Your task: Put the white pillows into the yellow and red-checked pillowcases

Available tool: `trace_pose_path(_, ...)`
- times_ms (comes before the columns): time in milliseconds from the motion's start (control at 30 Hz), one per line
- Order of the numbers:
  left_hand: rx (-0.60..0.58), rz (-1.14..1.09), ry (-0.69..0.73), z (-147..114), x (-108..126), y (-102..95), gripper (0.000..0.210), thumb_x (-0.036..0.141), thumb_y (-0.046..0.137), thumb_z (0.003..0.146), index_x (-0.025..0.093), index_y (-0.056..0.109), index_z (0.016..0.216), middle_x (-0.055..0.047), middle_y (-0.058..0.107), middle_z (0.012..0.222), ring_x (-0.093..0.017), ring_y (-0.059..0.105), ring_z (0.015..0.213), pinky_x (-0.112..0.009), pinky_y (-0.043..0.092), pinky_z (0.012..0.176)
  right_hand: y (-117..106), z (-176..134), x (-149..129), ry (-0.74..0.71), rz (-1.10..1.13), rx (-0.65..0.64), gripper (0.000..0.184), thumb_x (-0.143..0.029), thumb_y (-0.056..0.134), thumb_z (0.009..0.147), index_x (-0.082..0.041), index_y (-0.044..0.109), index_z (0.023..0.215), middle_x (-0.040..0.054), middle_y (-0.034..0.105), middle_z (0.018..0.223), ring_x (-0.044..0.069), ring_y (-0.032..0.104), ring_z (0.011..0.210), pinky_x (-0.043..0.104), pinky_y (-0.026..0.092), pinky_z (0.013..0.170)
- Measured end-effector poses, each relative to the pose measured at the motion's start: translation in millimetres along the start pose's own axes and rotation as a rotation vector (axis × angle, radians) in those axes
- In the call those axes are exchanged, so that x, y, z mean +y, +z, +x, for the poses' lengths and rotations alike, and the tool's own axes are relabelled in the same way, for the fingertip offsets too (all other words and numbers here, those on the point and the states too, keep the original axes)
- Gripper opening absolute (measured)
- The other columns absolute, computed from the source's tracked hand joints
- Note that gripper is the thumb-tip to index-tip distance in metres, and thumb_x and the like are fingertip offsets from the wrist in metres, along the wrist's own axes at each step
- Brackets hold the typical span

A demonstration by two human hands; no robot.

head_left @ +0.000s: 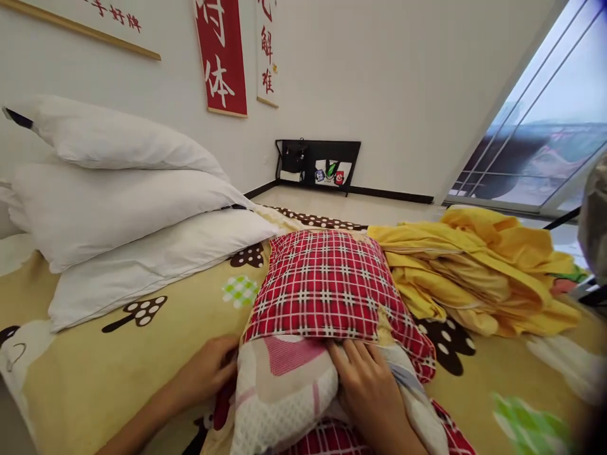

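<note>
Two hands worked at the near end of a pillow (284, 385) that lay on the bed sheet (95, 366), its far part already inside a red checked pillowcase (327, 284). The left hand (208, 370) sat at the pillow's left side, its fingers curled against the edge of the case where the fabric bunched; whether they pinched the cloth could not be told. The right hand (370, 392) lay flat on top of the pillow, fingers close together and pushed under the open hem of the pillowcase. The pillow's exposed near part showed a white and pink patterned cover. To the far left, three white pillows (123, 215) were stacked against the wall. To the right, just beside the pillowcase, a heap of yellow bedding (484, 272) lay crumpled on the sheet. Red banners (222, 57) hung on the far wall.
</note>
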State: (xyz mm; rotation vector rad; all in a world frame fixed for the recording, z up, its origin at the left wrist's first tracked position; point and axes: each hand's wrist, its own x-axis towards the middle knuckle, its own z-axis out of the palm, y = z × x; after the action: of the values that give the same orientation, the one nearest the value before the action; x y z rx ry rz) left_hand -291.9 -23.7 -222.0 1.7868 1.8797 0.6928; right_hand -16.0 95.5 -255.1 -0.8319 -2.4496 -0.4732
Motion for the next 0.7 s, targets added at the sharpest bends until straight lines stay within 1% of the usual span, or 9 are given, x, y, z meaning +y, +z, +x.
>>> trace_pose_path(67,0.086,0.065,0.085,-0.1,31.3,-18.9,0.024,0.031,0.043,0.087,0.021,0.061,0.099,-0.005,0.064,0.097,-0.021,0.057,0.088,-0.029,0.046,0.080,4.8,-11.5,-2.9,-0.020,-0.036,0.070,0.044,-0.006,0.041,0.074,-0.017,0.059,0.113,0.0084,0.062,0.084,0.025,0.052,0.078,0.039,0.035,0.077)
trace_pose_path(133,0.142,0.163,0.284,13.7,73.4,-26.5,0.026,0.027,0.046,0.086,0.022,0.057,0.109,-0.006,0.061,0.109,-0.021,0.054,0.099,-0.031,0.043,0.088,5.8,-17.9,-7.3,-0.039,-0.094,0.086,0.043,-0.008,0.040,0.078,-0.012,0.058,0.117,0.0116,0.063,0.088,0.026,0.053,0.082,0.040,0.035,0.079)
trace_pose_path(200,0.019,0.314,0.525,39.9,112.8,-13.5,0.028,0.023,0.048,0.085,0.022,0.056,0.112,-0.007,0.058,0.114,-0.022,0.052,0.105,-0.034,0.040,0.094,4.6,-23.8,-14.3,-0.026,-0.135,0.084,0.040,-0.009,0.040,0.079,-0.011,0.060,0.114,0.0136,0.064,0.091,0.027,0.054,0.085,0.041,0.035,0.081)
trace_pose_path(267,-0.035,0.494,0.633,70.7,139.2,16.4,0.034,0.026,0.054,0.082,0.019,0.054,0.115,-0.011,0.056,0.118,-0.027,0.049,0.109,-0.041,0.040,0.095,-1.8,-34.5,-20.1,0.020,-0.136,0.058,0.040,-0.012,0.043,0.078,-0.013,0.060,0.114,0.0148,0.065,0.098,0.029,0.055,0.091,0.043,0.034,0.085)
trace_pose_path(367,-0.005,0.653,0.577,104.4,152.0,62.4,0.034,0.028,0.055,0.083,0.015,0.053,0.114,-0.015,0.055,0.119,-0.031,0.048,0.109,-0.047,0.043,0.089,-25.9,-62.8,-17.9,0.040,-0.092,-0.001,0.055,-0.022,0.050,0.076,-0.017,0.050,0.131,0.0138,0.060,0.123,0.031,0.051,0.112,0.043,0.032,0.094)
trace_pose_path(433,0.028,0.668,0.580,113.2,150.3,76.6,0.026,0.024,0.049,0.088,0.015,0.055,0.111,-0.015,0.057,0.117,-0.031,0.048,0.110,-0.047,0.043,0.088,-46.1,-83.4,-9.6,0.058,-0.078,-0.029,0.068,-0.030,0.055,0.077,-0.023,0.038,0.142,0.0111,0.049,0.139,0.031,0.044,0.124,0.042,0.032,0.097)
trace_pose_path(533,0.056,0.679,0.606,115.4,148.4,73.9,0.024,0.015,0.038,0.092,0.015,0.057,0.108,-0.015,0.059,0.112,-0.029,0.052,0.106,-0.043,0.044,0.085,-63.9,-97.5,4.7,0.301,-0.024,-0.045,0.082,-0.042,0.062,0.076,-0.025,0.026,0.147,0.0137,0.041,0.144,0.033,0.044,0.125,0.043,0.037,0.094)
trace_pose_path(633,0.058,0.693,0.589,119.3,157.0,66.1,0.026,0.012,0.038,0.092,0.014,0.059,0.108,-0.015,0.063,0.106,-0.027,0.058,0.098,-0.038,0.046,0.078,-60.9,-83.1,10.7,0.511,0.153,-0.139,0.095,-0.040,0.068,0.069,-0.015,0.021,0.149,0.0166,0.056,0.126,0.031,0.056,0.110,0.039,0.044,0.086)
trace_pose_path(700,0.053,0.702,0.570,124.4,167.8,66.1,0.025,0.012,0.041,0.092,0.014,0.060,0.108,-0.014,0.065,0.101,-0.026,0.061,0.092,-0.036,0.047,0.074,-56.3,-66.5,7.1,0.563,0.234,-0.175,0.091,-0.029,0.067,0.065,-0.012,0.028,0.146,0.0133,0.063,0.110,0.029,0.059,0.099,0.036,0.046,0.082)
